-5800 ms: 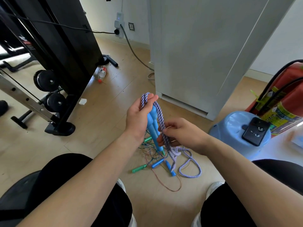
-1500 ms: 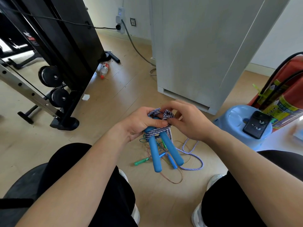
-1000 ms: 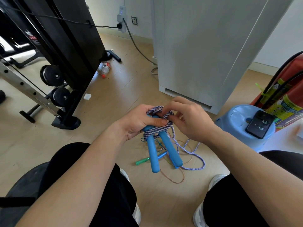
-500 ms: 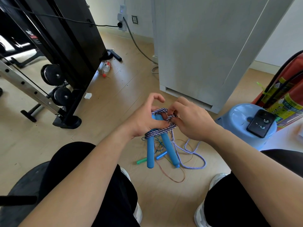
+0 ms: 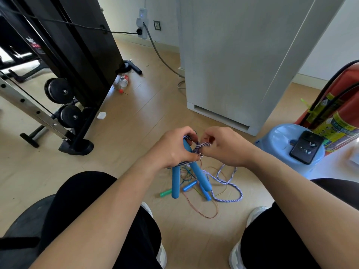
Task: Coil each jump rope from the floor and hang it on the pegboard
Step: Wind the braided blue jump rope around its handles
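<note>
Head view: the braided jump rope (image 5: 202, 147) is held up above the floor (image 5: 136, 133), in front of the person's knees, with turns of it wound around the upper ends of its two blue handles (image 5: 175, 183).
Handles: both hang down from the left hand, splayed apart at their lower ends.
Left hand (image 5: 172, 148): its grip is clamped on the handle tops and the wound rope, with the thumb pressed across the wraps.
Right hand (image 5: 225, 148): its grip is pinched on a loop of the same rope, just beside the left fingers.
Loose end (image 5: 229, 191): the rest of the rope trails down and lies in a loop on the floor, right of the handles.
Floor pile: thin cords (image 5: 202, 210) lie tangled with a green handle (image 5: 165, 193) and small blue handles (image 5: 189, 188), below the held rope.
Right side: a pale blue stool (image 5: 279, 138) carries a dark phone (image 5: 306, 146); a red fire extinguisher (image 5: 334, 113) stands behind it.
Behind: a white cabinet (image 5: 233, 55) stands ahead; a black gym machine (image 5: 77, 45) is at the left, with a bottle (image 5: 123, 82) lying at its foot.
</note>
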A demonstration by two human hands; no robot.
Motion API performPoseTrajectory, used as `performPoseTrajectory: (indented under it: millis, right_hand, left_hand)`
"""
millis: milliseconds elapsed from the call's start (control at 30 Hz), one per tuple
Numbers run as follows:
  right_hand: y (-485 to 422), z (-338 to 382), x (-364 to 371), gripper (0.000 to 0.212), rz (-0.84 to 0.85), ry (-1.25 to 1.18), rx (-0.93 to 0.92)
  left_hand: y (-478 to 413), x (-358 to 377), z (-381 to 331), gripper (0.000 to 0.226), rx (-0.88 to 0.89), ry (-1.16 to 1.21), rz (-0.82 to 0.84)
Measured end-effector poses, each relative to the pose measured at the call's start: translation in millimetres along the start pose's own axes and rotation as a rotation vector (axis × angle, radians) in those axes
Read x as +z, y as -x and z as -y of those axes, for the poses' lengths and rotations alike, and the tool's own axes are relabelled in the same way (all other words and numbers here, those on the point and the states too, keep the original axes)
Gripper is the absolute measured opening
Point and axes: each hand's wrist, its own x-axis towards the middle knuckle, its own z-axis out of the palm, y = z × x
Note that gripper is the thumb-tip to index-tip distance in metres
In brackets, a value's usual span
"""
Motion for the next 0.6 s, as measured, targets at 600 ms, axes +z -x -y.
performPoseTrajectory:
  millis: [600]
  right_hand:
    - [-12.2, -13.7, -66.6, 0.039, 0.160, 0.317, -0.021]
  left_hand:
    - [-44.6, -49.7, 12.8, 0.032, 0.169, -0.421, 0.001]
